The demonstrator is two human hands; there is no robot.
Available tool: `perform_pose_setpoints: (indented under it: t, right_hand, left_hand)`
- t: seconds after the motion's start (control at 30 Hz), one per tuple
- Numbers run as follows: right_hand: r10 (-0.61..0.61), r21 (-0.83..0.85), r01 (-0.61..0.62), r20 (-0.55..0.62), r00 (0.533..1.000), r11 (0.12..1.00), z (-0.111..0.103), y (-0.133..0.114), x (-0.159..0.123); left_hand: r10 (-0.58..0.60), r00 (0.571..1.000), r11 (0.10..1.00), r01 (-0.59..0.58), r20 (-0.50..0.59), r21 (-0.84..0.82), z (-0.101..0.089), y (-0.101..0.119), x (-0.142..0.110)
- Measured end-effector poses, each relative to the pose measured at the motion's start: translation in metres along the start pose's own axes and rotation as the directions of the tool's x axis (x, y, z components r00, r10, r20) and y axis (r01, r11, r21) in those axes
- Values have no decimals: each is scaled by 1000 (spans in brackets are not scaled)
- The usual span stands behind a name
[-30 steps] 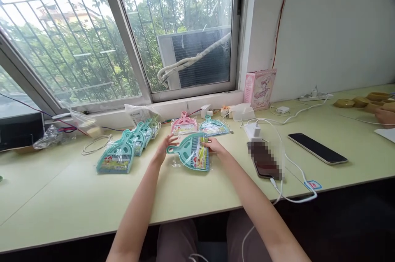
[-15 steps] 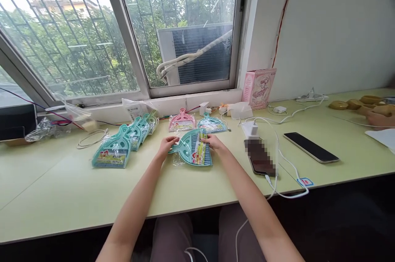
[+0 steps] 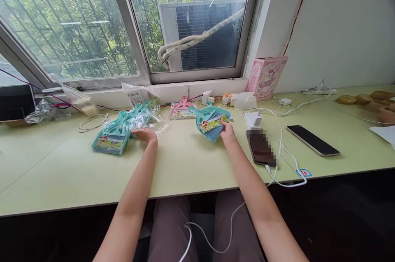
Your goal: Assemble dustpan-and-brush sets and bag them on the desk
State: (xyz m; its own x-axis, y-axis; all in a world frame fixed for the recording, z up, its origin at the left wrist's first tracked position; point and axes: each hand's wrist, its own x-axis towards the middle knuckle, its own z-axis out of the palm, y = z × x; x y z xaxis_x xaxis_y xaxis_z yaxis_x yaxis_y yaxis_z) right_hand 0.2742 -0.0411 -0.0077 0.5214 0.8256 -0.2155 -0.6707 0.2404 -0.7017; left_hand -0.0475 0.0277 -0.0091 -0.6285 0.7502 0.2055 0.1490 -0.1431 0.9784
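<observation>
Right hand (image 3: 228, 131) pinches a teal dustpan set (image 3: 210, 125), twelve o'clock
One-edge hold could let it swivel loose; left hand (image 3: 147, 134), at wrapped sets (image 3: 110, 141) toward eleven o'clock, grip unclear.

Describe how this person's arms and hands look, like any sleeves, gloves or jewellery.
The left arm and right arm are bare as far as the picture shows, with no sleeve in sight. The left grip and right grip are ungloved human hands. No watch or bracelet shows at either wrist; rings are too small to tell.
</observation>
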Motion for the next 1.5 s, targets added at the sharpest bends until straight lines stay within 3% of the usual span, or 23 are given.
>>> perform_pose_setpoints:
  t: [0.03, 0.1, 0.2, 0.27, 0.33, 0.43, 0.47, 0.53, 0.6, 0.67, 0.8, 0.83, 0.87, 1.0, 1.07, 1.1, 1.17, 1.23, 1.3, 1.33, 1.4, 1.43, 1.5]
  right_hand:
    - [3, 4, -3, 0, 1000, 1000, 1, 1, -2]
    - [-14, -5, 14, 50, 999, 1000, 5, 3, -7]
    - [-51, -18, 55, 179, 983, 998, 10, 5, -18]
    - [-54, -4, 56, 219, 974, 998, 13, 7, -23]
    - [-49, 10, 48, 218, 975, 999, 15, 10, -26]
    - [-32, -29, 38, 174, 984, 999, 15, 15, -23]
    - [-24, -51, 33, 158, 987, 998, 14, 17, -22]
    - [-8, -82, 21, 151, 989, 996, 13, 20, -19]
    - [0, -75, 12, 160, 987, 997, 12, 23, -17]
    - [1, -49, 8, 175, 985, 999, 13, 26, -18]
    - [2, -47, 7, 193, 981, 999, 17, 30, -22]
    - [6, -67, 6, 182, 983, 998, 18, 30, -21]
    - [6, -92, 8, 157, 988, 996, 18, 28, -20]
    - [-116, -263, 92, -77, 990, 960, 5, 10, -4]
    - [-225, -492, 138, -122, 967, 859, -6, -2, 6]
    - [-277, -646, 155, -92, 956, 748, -12, -6, 9]
    - [-376, -885, 206, 38, 926, 417, -21, -10, 12]
    - [-458, -955, 276, 199, 866, 107, -25, -9, 8]
    - [-540, -928, 369, 334, 772, -48, -21, -6, -1]
    - [-577, -899, 433, 387, 719, -62, -16, -5, -7]
    - [-622, -802, 596, 450, 641, 33, -4, -5, -20]
    - [-617, -729, 670, 466, 634, 138, 2, -5, -26]
    - [-549, -569, 724, 487, 679, 391, 13, -5, -35]
  left_hand:
    - [70, 992, 993, -59, -105, 99, 3, 3, -6]
    - [221, 963, 958, -185, -156, 217, 10, 13, -24]
    - [344, 936, 928, -327, -75, 177, 17, 29, -56]
    - [390, 913, 917, -397, 115, 37, 20, 36, -74]
    - [348, 851, 937, -304, 393, -172, 24, 37, -87]
    - [119, 677, 957, 116, 727, -265, 35, 30, -99]
    - [45, 630, 946, 223, 775, -237, 39, 27, -101]
    - [-37, 591, 925, 325, 805, -196, 43, 20, -100]
    - [-38, 587, 918, 339, 808, -203, 43, 15, -95]
    - [-28, 556, 919, 341, 831, -197, 41, 13, -89]
    - [-26, 409, 942, 316, 912, -114, 39, 12, -86]
    - [-37, 413, 946, 309, 910, -102, 40, 13, -88]
    - [-46, 454, 947, 303, 890, -106, 41, 13, -89]
    - [-7, 790, 938, 218, 614, -270, 47, 14, -87]
    - [31, 869, 922, 166, 494, -349, 45, 16, -78]
    - [42, 881, 911, 160, 472, -380, 43, 17, -72]
    - [55, 880, 887, 174, 472, -427, 38, 21, -63]
    - [65, 872, 866, 192, 485, -461, 33, 27, -58]
    - [64, 852, 856, 221, 520, -467, 32, 32, -60]
    - [50, 834, 854, 250, 550, -456, 33, 34, -65]
    - [-1, 786, 861, 315, 618, -399, 38, 34, -79]
    - [-39, 759, 871, 345, 650, -351, 40, 34, -87]
    - [-128, 710, 897, 380, 692, -225, 45, 30, -104]
